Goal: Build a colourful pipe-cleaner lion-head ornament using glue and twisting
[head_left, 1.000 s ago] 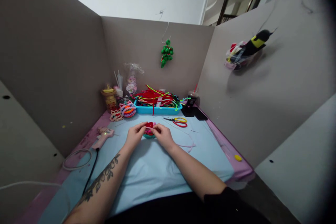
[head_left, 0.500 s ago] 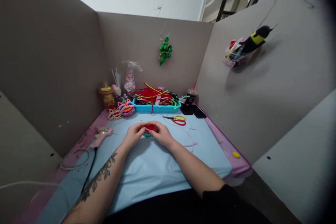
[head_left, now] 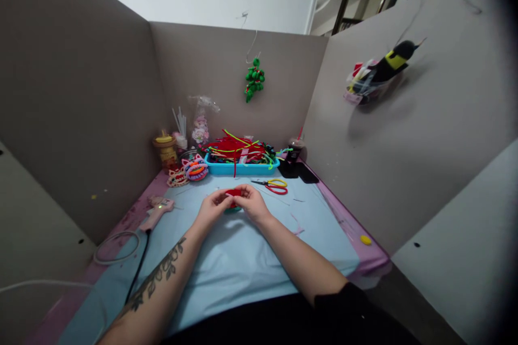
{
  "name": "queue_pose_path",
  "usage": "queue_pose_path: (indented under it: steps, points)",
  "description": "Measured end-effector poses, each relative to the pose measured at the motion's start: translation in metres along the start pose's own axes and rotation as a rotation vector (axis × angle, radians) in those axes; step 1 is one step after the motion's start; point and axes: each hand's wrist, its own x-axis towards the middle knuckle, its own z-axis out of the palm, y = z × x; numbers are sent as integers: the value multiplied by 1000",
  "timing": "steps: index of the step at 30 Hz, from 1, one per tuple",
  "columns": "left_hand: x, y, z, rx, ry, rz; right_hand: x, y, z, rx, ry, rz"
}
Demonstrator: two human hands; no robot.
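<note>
Between my hands, above the blue cloth, is a small red and teal fuzzy craft piece (head_left: 233, 192), seemingly made of pipe cleaners. My left hand (head_left: 212, 206) grips its left side, thumb and fingers pinched together. On the right side my right hand (head_left: 253, 205) has thumb and fingertips closed at the red part. A thin pink strip shows across the red between the thumbs. The fingers hide much of the piece. Beyond my right hand lie scissors (head_left: 271, 185) with one yellow and one red handle, blades pointing left.
A blue tray (head_left: 243, 170) heaped with pipe cleaners stands at the back. Two finished animal-like heads (head_left: 195, 168) sit beside it. A pink glue gun (head_left: 156, 214) lies left, its cord running forward. Black flat objects (head_left: 307, 173) and a drink cup (head_left: 297, 145) are back right.
My right-hand fingers have shifted and risen slightly on the red piece, showing more of its top. The pink strand on the cloth to the right has changed shape. My view has tilted slightly.
</note>
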Motion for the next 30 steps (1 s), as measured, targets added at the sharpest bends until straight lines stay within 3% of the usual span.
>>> queue_pose_path:
  steps: [8, 13, 19, 22, 25, 30]
  points:
    - [1, -6, 10, -98, 138, -22, -1, 4, 10, -47, 7, -12]
    - [7, -10, 1, -190, 222, -77, -7, 3, 5, -323, -60, -31]
    - [8, -13, -8, -10, 101, -81, -12, -9, -7, -928, -96, -431]
    - [6, -12, -7, 124, 39, -51, -13, -14, -11, -1144, -140, -530]
    - [4, -7, -7, 225, 2, -24, -13, -15, -14, -1196, -160, -552]
    - [3, -2, -9, 315, -10, 30, -13, -13, -15, -1090, -217, -534]
